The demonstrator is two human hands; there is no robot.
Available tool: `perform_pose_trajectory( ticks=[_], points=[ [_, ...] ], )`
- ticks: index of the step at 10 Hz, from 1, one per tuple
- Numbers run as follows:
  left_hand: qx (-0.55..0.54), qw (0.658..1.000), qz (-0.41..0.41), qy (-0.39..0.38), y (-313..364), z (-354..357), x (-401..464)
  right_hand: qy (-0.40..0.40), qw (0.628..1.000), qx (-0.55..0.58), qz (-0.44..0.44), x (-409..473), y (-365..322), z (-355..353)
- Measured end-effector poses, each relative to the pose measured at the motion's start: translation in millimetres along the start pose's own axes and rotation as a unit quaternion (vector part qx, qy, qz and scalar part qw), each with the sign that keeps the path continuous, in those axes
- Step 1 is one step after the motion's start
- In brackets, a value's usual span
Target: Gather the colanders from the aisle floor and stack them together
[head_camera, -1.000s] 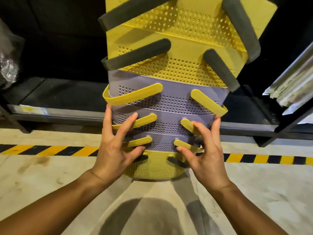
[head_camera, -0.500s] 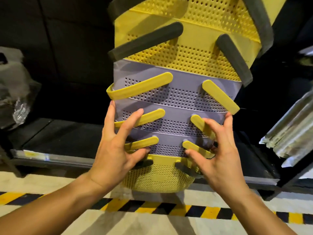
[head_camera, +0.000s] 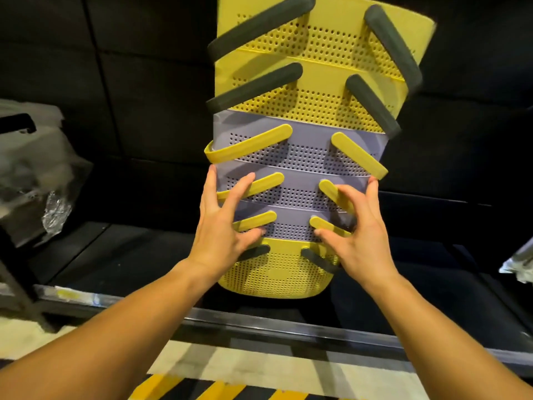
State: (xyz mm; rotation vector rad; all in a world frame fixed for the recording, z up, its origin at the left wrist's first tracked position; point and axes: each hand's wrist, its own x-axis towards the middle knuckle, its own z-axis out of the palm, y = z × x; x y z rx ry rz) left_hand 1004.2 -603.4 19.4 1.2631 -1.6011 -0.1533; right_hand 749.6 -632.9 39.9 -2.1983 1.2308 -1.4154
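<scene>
A tall nested stack of colanders (head_camera: 300,157) fills the middle of the head view, held up in the air in front of a dark low shelf. The stack has a yellow colander (head_camera: 277,272) with grey handles at the bottom, three lilac ones (head_camera: 300,197) with yellow handles above it, and two more yellow ones on top. My left hand (head_camera: 222,232) grips the stack's lower left side, fingers spread over the yellow handles. My right hand (head_camera: 357,235) grips the lower right side in the same way.
Below the stack runs a dark metal shelf with a front rail (head_camera: 259,324). Clear plastic-wrapped goods (head_camera: 34,180) sit on the shelf at the left, and more wrapped items (head_camera: 519,264) at the right edge. Black-and-yellow hazard tape (head_camera: 219,389) marks the concrete floor.
Both hands have lifted the stack off the floor and carried it up and forward toward the dark shelf. The hazard tape has dropped lower in the frame.
</scene>
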Motion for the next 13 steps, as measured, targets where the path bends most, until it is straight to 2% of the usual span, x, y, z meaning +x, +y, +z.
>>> perform_pose_trajectory(
  ticks=[3,5,7,8,9,10,11,13],
  points=[
    [0.042,0.999,-0.013,0.004,-61,17,-3,0.022,0.999,-0.026,0.006,-7,34,54],
    [0.068,0.998,-0.013,-0.003,-63,18,-14,0.012,0.999,-0.029,0.031,-11,31,57],
    [0.129,0.989,-0.043,-0.059,-46,3,-16,-0.059,0.992,-0.092,0.056,-12,9,39],
    [0.2,0.976,-0.052,-0.072,-22,-11,-22,-0.127,0.971,-0.192,0.063,-22,-8,20],
    [0.261,0.96,-0.035,-0.098,1,-20,-25,-0.154,0.951,-0.264,0.05,-27,-26,7],
    [0.311,0.94,-0.001,-0.14,51,-32,-33,-0.161,0.928,-0.336,-0.004,-25,-67,-18],
    [0.32,0.93,-0.029,-0.179,91,-50,-26,-0.156,0.928,-0.337,0.005,-15,-106,-44],
    [0.347,0.899,-0.075,-0.258,234,-126,11,-0.235,0.915,-0.321,0.066,12,-221,-140]
  ],
)
